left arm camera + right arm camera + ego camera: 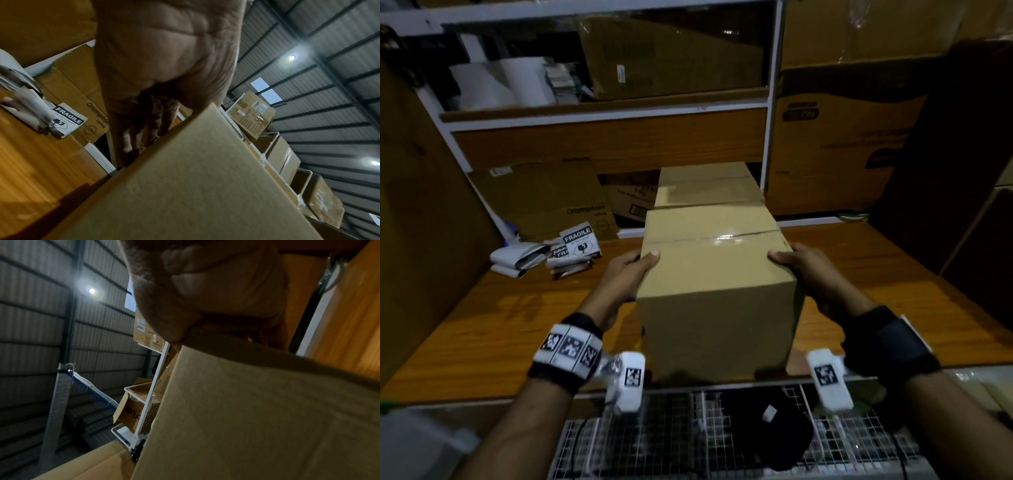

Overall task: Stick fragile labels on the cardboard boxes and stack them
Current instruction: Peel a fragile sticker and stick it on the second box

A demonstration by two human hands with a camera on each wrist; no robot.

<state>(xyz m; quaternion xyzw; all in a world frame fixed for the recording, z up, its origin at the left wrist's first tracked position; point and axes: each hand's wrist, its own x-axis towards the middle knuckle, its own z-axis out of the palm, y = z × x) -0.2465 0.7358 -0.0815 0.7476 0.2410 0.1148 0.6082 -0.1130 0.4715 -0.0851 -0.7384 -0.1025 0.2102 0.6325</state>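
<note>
A taped plain cardboard box (pixel 717 287) stands near the front edge of the wooden table (pixel 500 325). My left hand (pixel 628 277) grips its left side with the thumb over the top edge. My right hand (pixel 811 274) grips the right side the same way. In the left wrist view my left hand (pixel 156 84) has its fingers (pixel 127 142) down along the box (pixel 195 186) wall. The right wrist view shows my right hand (pixel 207 293) pressed on the box (pixel 257 418). A second taped box (pixel 707 185) stands right behind the first. Fragile labels (pixel 580 243) (pixel 68 120) lie in a loose heap at the table's left.
White backing papers (pixel 517 258) lie beside the labels. A flattened Crompton carton (pixel 544 202) leans against the shelf (pixel 602 113) behind. Large cartons (pixel 842 137) stand at the right and a brown panel (pixel 414 205) at the left. A wire grid (pixel 688 435) lies below the table's front edge.
</note>
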